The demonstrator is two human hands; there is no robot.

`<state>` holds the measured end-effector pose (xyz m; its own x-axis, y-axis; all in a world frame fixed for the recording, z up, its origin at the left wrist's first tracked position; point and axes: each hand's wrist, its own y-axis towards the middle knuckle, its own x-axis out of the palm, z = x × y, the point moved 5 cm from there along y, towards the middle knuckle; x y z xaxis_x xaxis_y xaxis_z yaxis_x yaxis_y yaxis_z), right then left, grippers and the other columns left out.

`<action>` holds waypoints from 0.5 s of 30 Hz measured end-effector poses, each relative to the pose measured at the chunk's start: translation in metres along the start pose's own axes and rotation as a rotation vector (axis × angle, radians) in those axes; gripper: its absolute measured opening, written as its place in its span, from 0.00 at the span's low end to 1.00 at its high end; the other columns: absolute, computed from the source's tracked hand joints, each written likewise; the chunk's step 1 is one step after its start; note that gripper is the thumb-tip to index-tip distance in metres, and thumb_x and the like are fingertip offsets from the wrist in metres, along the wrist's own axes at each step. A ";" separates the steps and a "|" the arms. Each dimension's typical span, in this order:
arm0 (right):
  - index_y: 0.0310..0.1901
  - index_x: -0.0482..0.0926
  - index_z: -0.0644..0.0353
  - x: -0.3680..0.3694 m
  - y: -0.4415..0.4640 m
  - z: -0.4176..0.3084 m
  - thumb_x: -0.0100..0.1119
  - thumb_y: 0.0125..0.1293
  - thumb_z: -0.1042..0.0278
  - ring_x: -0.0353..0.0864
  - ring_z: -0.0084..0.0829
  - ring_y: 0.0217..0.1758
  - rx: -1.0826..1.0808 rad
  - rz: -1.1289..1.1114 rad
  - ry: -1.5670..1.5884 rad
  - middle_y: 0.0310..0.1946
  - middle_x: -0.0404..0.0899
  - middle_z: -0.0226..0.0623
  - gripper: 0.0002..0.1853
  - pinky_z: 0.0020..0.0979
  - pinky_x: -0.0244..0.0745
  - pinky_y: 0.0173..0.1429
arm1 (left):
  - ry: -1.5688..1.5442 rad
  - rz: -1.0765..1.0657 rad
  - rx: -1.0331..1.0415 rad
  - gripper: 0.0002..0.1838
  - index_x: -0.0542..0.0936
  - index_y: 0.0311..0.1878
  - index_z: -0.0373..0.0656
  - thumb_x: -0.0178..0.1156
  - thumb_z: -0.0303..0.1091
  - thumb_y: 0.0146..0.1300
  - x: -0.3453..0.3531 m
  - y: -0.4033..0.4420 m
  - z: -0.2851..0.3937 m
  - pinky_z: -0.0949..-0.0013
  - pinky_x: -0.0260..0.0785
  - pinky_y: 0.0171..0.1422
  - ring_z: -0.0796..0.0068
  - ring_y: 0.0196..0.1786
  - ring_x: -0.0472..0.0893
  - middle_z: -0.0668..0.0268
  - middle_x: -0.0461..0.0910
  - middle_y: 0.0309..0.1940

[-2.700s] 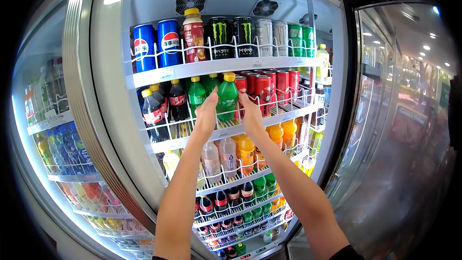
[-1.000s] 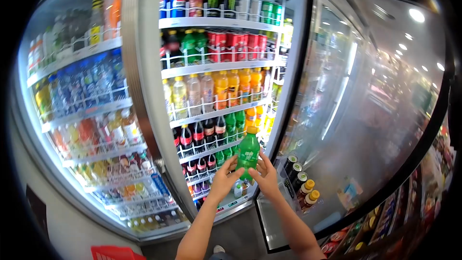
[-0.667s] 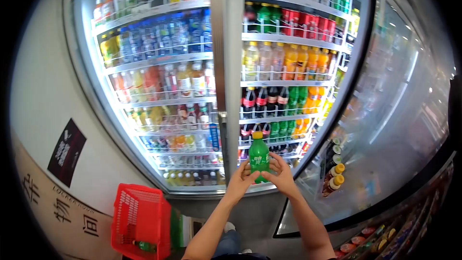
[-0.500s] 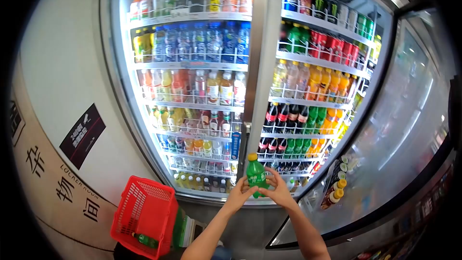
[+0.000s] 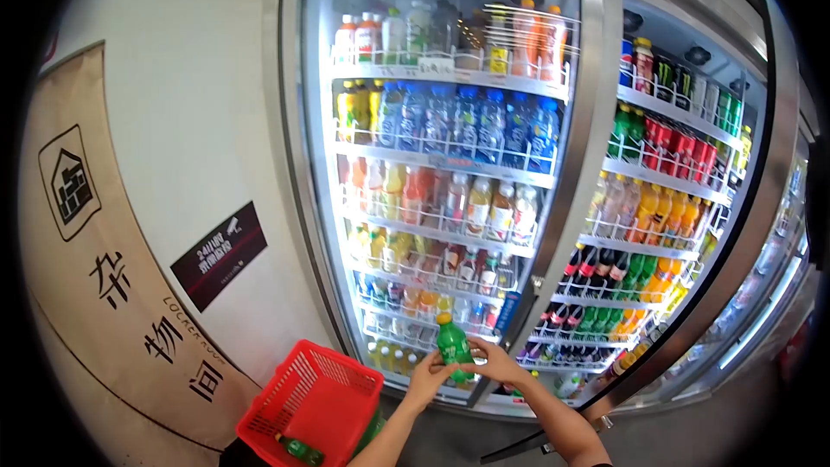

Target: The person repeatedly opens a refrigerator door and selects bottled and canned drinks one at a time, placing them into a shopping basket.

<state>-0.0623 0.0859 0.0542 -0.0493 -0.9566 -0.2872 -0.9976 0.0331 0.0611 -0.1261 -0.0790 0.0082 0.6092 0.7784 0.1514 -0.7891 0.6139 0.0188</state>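
Note:
A green soda bottle (image 5: 452, 342) with a yellow cap and white lettering is held upright between both hands, in front of the drinks fridge. My left hand (image 5: 430, 379) grips its lower left side. From the right, my right hand (image 5: 491, 360) closes its fingers on the lower part of the same bottle. To the lower left stands a red shopping basket (image 5: 360, 393), apart from my hands. Another green bottle (image 5: 301, 450) lies on its side in it.
Shelves of bottles and cans fill the fridge behind its closed left glass door (image 5: 450, 164). At the right, the other fridge door (image 5: 666, 294) stands ajar, its dark-edged frame slanting toward me. A wall with a black sign (image 5: 220, 257) borders the left.
My view has turned left, so the fridge sits farther right in the picture. The right door now appears nearly edge-on, less widely open. Both hands still hold the bottle.

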 end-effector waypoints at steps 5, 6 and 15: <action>0.71 0.60 0.63 0.041 0.044 -0.011 0.73 0.59 0.69 0.75 0.32 0.63 0.070 -0.088 0.161 0.61 0.74 0.41 0.41 0.34 0.72 0.64 | 0.004 0.012 0.078 0.28 0.69 0.67 0.34 0.65 0.34 0.67 -0.056 0.000 0.009 0.72 0.72 0.55 0.76 0.51 0.80 0.60 0.81 0.51; 0.71 0.60 0.64 0.055 0.056 -0.004 0.72 0.60 0.70 0.75 0.31 0.62 0.056 -0.105 0.230 0.61 0.74 0.41 0.40 0.33 0.72 0.63 | -0.003 0.028 0.089 0.28 0.69 0.67 0.34 0.65 0.33 0.67 -0.071 -0.001 0.013 0.72 0.72 0.55 0.76 0.51 0.80 0.60 0.81 0.51; 0.72 0.58 0.67 0.203 0.147 0.001 0.69 0.63 0.72 0.75 0.29 0.63 -0.002 -0.449 0.458 0.60 0.75 0.42 0.39 0.32 0.74 0.63 | 0.059 0.515 0.027 0.28 0.72 0.66 0.35 0.66 0.33 0.66 -0.199 -0.060 0.015 0.72 0.70 0.58 0.78 0.50 0.78 0.65 0.81 0.47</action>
<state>-0.2194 -0.1029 0.0038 0.4001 -0.9037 0.1523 -0.9159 -0.4001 0.0319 -0.2009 -0.2728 -0.0087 0.1438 0.9853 0.0918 -0.9891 0.1460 -0.0184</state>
